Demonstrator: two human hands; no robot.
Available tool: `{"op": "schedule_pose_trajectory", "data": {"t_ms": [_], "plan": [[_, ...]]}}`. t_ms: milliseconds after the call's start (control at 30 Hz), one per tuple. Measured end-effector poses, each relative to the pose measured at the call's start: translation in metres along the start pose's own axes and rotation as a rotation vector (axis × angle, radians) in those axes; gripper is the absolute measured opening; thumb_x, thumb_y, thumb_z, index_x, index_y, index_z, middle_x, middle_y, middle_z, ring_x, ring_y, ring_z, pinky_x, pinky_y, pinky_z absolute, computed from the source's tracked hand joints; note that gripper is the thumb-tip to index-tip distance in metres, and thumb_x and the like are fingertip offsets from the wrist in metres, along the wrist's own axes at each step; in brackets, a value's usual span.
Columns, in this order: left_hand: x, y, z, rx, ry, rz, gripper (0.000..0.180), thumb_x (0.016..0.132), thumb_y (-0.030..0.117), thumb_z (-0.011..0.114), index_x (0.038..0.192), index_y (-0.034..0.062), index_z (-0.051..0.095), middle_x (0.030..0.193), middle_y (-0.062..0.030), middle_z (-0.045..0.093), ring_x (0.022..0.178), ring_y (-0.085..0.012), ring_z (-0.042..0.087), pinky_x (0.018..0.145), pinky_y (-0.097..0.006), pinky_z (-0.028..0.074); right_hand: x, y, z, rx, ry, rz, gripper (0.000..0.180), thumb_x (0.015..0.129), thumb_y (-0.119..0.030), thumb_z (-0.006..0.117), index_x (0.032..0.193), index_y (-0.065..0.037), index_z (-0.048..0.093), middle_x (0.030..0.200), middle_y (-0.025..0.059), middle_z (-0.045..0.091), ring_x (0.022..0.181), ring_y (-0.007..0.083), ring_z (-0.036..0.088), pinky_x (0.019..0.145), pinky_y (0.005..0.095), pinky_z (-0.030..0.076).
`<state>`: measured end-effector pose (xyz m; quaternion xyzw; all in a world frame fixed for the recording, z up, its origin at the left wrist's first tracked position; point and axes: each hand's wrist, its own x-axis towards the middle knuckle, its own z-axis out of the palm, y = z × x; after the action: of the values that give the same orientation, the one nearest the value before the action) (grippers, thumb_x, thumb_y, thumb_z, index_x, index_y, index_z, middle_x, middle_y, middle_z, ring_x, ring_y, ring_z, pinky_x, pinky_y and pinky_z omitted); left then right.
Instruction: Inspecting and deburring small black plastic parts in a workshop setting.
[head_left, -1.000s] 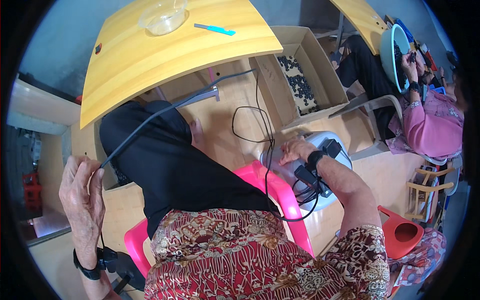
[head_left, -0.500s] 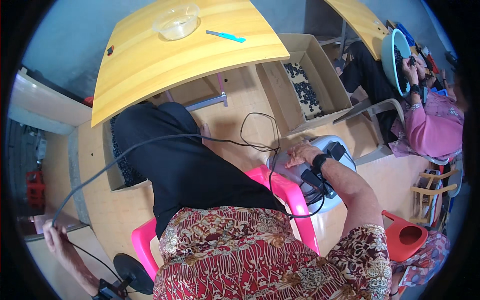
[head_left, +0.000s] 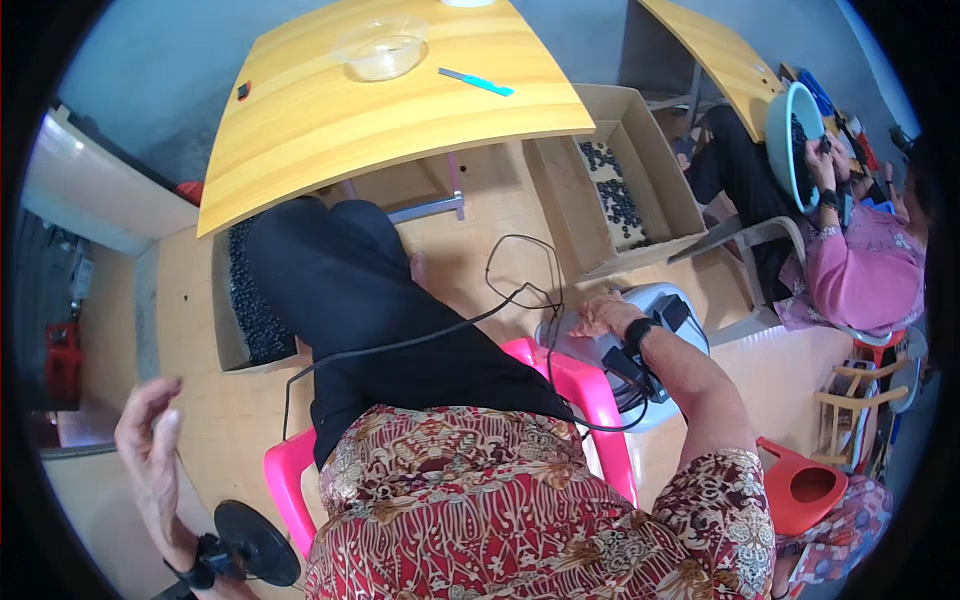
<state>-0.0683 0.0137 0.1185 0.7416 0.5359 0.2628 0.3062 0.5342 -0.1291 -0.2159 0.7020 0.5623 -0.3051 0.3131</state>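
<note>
A person sits on a pink plastic chair (head_left: 585, 385), seen from above, wearing a red patterned top and black trousers.

The right hand (head_left: 603, 315) rests on top of a grey, rounded plastic tub (head_left: 668, 302) that stands on the floor just beside the chair. Its fingers (head_left: 585, 322) lie spread and flat on the tub's upper surface, touching it and not clenched around anything. A black band with a small device sits on the wrist just behind them. A thin black cable (head_left: 440, 335) loops on the floor just ahead of these fingers and runs across the person's lap.

The left hand (head_left: 148, 445) hangs low at the person's left side, well apart from the tub. Its fingers (head_left: 150, 395) are released and loosely curled, holding nothing. A black band with a round black disc (head_left: 255, 543) sits at that wrist.

Beyond the right fingers an open cardboard box (head_left: 570, 185) on the floor holds small dark pieces. Farther ahead a yellow counter (head_left: 330, 125) carries a clear bowl (head_left: 383, 52) and a small blue tool (head_left: 475, 82).

To the right of the tub another person in a pink top (head_left: 860, 275) sits with a teal basin (head_left: 785, 130).
</note>
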Motion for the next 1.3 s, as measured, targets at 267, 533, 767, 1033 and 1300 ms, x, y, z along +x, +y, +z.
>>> {"op": "schedule_pose_trajectory", "data": {"t_ms": [267, 533, 767, 1033, 1300], "plan": [[0.042, 0.073, 0.044, 0.090, -0.287, 0.258, 0.022, 0.087, 0.005, 0.069, 0.107, -0.0044, 0.069, 0.101, -0.0170, 0.071, 0.096, -0.0287, 0.069, 0.085, -0.035, 0.052, -0.016, 0.012, -0.016, 0.162, 0.393, -0.339, 0.046, 0.094, -0.037, 0.055, 0.103, 0.007, 0.062, 0.101, 0.0342, 0.064, 0.091, 0.0469, 0.065, 0.096, 0.0582, 0.050], [0.093, 0.059, 0.070, -0.593, -0.294, 0.088, 0.012, 0.098, 0.007, 0.064, 0.103, -0.0016, 0.071, 0.099, -0.0080, 0.073, 0.094, -0.0135, 0.070, 0.088, -0.027, 0.055, -0.117, -0.058, -0.192, 0.369, 0.648, -0.342, 0.038, 0.090, -0.021, 0.064, 0.119, 0.004, 0.067, 0.102, 0.0246, 0.072, 0.096, 0.0370, 0.071, 0.083, 0.0438, 0.056], [0.089, 0.041, 0.148, -0.896, -0.486, 0.032, 0.015, 0.098, 0.014, 0.067, 0.107, 0.0023, 0.070, 0.099, -0.0072, 0.073, 0.094, -0.0135, 0.069, 0.087, -0.027, 0.053, -0.191, -0.139, -0.264, 0.887, 0.698, -0.627, 0.027, 0.098, -0.015, 0.064, 0.117, 0.004, 0.068, 0.097, 0.0052, 0.071, 0.094, 0.0112, 0.065, 0.088, 0.0290, 0.052], [0.060, 0.002, 0.171, -1.044, -0.602, -0.001, 0.019, 0.100, 0.018, 0.066, 0.111, 0.0026, 0.068, 0.102, -0.0047, 0.072, 0.094, -0.0099, 0.066, 0.088, -0.026, 0.051, -0.203, -0.243, -0.255, 1.038, 0.604, -1.087, 0.019, 0.098, -0.007, 0.062, 0.113, 0.002, 0.070, 0.094, 0.0078, 0.071, 0.088, 0.0143, 0.067, 0.081, 0.0292, 0.055], [0.063, -0.029, 0.188, -1.053, -0.576, 0.139, 0.015, 0.100, 0.016, 0.063, 0.108, 0.0033, 0.068, 0.097, 0.0014, 0.067, 0.092, -0.0065, 0.062, 0.084, -0.024, 0.050, -0.155, -0.285, -0.244, 0.301, 1.385, -1.073, 0.027, 0.085, -0.005, 0.065, 0.111, -0.001, 0.068, 0.121, 0.0181, 0.060, 0.114, 0.0384, 0.056, 0.097, 0.0497, 0.046]]}}
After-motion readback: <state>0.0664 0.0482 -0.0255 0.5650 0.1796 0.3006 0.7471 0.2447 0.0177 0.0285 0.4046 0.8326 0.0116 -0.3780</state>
